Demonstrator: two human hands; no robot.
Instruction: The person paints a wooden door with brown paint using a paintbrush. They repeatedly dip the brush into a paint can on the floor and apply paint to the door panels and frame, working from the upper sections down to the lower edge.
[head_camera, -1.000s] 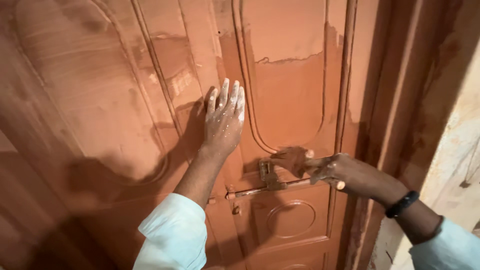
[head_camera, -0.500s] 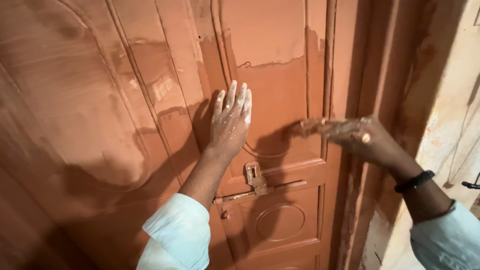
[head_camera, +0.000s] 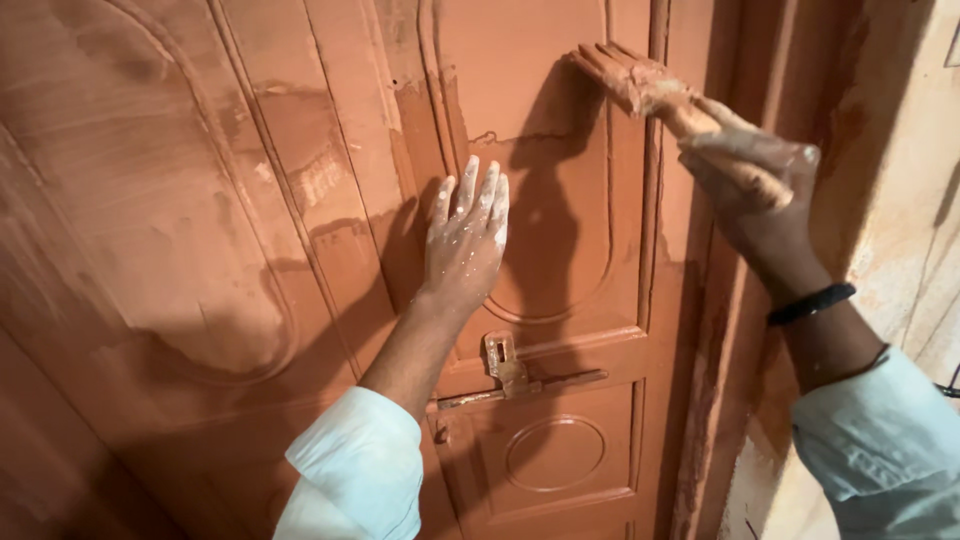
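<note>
Head view: right hand (head_camera: 760, 190) grips paintbrush (head_camera: 640, 85), bristles on door (head_camera: 520, 60)

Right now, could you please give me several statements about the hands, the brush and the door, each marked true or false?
1. The left hand lies flat on the reddish-brown panelled wooden door. True.
2. The right hand is empty. False: it grips a paint-coated brush.
3. The brush bristles touch the door's upper panel. True.
4. The metal door latch sits above the left hand. False: it sits below it.
5. The right wrist wears a black band. True.
</note>
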